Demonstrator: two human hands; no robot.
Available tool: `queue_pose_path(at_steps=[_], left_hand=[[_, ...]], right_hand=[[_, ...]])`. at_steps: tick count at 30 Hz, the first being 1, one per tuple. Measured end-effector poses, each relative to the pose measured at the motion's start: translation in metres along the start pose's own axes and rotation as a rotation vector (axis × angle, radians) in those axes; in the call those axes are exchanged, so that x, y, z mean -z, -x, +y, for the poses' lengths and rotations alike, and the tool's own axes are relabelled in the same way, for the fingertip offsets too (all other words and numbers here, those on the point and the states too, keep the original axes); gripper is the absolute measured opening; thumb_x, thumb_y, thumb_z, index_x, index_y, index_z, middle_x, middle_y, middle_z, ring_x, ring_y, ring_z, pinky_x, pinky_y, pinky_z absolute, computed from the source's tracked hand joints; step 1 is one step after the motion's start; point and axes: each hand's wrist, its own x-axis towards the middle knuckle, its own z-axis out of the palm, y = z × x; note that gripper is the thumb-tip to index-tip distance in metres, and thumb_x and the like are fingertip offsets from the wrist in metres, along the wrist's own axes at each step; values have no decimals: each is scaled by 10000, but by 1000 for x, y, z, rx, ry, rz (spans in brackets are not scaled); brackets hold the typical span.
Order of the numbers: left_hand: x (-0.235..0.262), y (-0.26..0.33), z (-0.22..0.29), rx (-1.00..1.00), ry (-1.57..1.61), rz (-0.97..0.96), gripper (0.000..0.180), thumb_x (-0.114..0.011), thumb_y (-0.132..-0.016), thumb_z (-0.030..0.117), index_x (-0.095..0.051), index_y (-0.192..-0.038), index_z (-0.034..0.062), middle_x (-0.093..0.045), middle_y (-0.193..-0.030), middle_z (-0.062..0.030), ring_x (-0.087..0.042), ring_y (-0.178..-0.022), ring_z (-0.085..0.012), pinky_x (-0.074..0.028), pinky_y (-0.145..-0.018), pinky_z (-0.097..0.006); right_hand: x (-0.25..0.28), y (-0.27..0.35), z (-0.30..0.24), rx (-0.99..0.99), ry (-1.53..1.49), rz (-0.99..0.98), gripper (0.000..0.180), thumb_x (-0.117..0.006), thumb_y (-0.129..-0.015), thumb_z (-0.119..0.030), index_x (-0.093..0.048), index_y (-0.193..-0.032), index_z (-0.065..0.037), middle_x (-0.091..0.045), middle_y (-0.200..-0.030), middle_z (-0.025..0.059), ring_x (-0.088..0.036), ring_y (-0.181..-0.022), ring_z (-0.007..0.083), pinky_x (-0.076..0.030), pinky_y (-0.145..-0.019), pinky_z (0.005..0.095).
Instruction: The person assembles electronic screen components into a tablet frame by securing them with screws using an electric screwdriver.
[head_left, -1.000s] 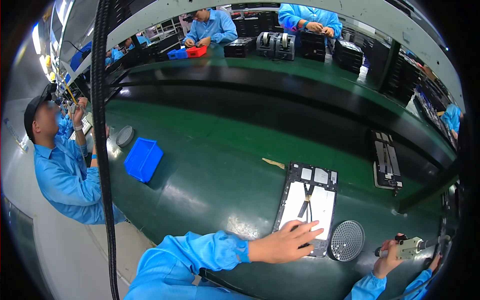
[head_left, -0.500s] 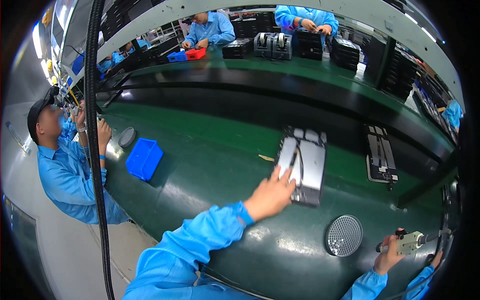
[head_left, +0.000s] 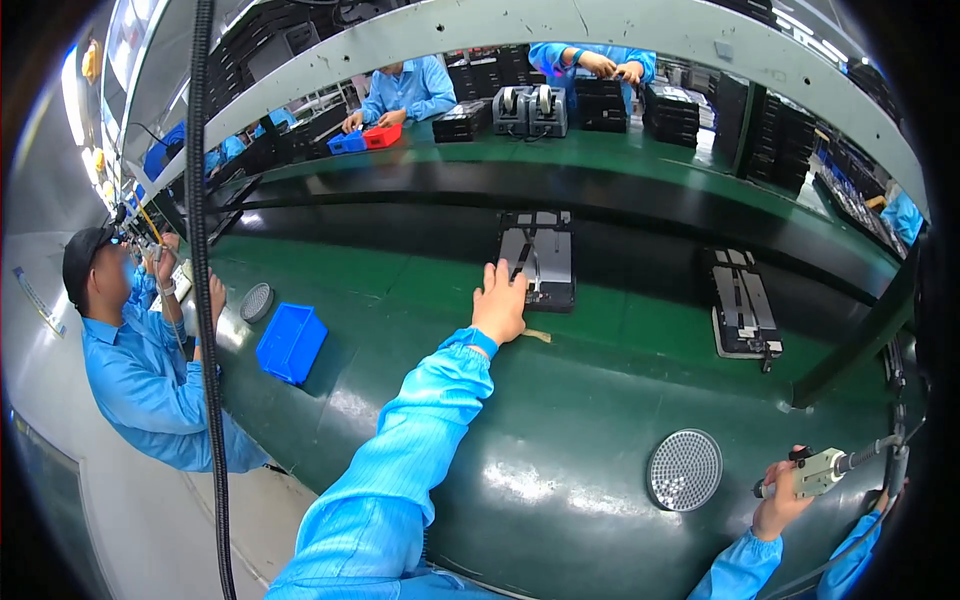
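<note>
My left hand [head_left: 499, 304] reaches far across the green bench. Its outstretched fingers touch the near left side of an opened tablet [head_left: 548, 262], whose silver battery cells and dark frame lie exposed. My thumb is hidden. A short tan strip [head_left: 537, 336] lies on the bench beside this hand. At the lower right, my right hand [head_left: 780, 503] is closed around a pale electric screwdriver [head_left: 820, 471] held sideways, its far end running into a cable. A round grey tray with many small pits [head_left: 685, 470] sits left of that hand.
A second opened tablet [head_left: 742, 312] lies farther right, beside a dark post [head_left: 860, 325]. A blue bin [head_left: 291, 343] and another pitted tray [head_left: 257, 302] stand left, near a co-worker [head_left: 140, 340]. A black cable [head_left: 203, 300] hangs in front. Another hand shows at the right rim.
My left hand has slid the tablet away from me and to the left, onto the darker strip of the bench. My right hand has hardly moved. The whole view has shifted slightly.
</note>
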Motion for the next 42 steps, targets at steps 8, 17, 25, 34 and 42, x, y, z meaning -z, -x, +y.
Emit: queue_pose_path(at_steps=[8,17,25,34,42], left_hand=[[-12,58,3,95,115,231,695,-575,-823,393,-357,-1336,-21,-243,-1420,-287,-165,-1348,-445,-131,-1085,-565],[-9,61,13,24,33,308,678,-564,-830,424,-362,-1337,21,-286,-1374,-250,-204,-1321,-414,-155,-1055,-556],[-6,58,15,64,69,244,707,-542,-842,432,-309,-1386,44,-273,-1396,-240,-180,-1334,-412,-148,-1050,-569],[-6,59,15,32,25,340,710,-555,-829,434,-326,-1373,40,-314,-1356,-242,-245,-1288,-408,-192,-1018,-515],[-11,59,14,3,81,352,656,-560,-836,391,-351,-1344,34,-297,-1344,-240,-231,-1290,-409,-204,-1008,-523]], right_hand=[[5,-5,6,-6,-11,20,311,-548,-819,4,-474,-1120,11,-517,-760,71,-485,-607,131,-385,-523,234],[18,-4,12,-42,32,45,289,-536,-828,24,-483,-1112,19,-510,-769,76,-454,-578,114,-369,-511,238],[15,-5,8,4,4,8,288,-540,-853,-16,-502,-1135,26,-484,-749,21,-434,-604,93,-372,-570,246],[28,-8,29,-31,7,-37,300,-529,-873,-59,-498,-1158,26,-473,-718,26,-419,-619,93,-373,-618,260],[16,-10,10,64,39,-48,281,-557,-875,-78,-514,-1141,0,-501,-755,46,-461,-634,131,-405,-602,279]])
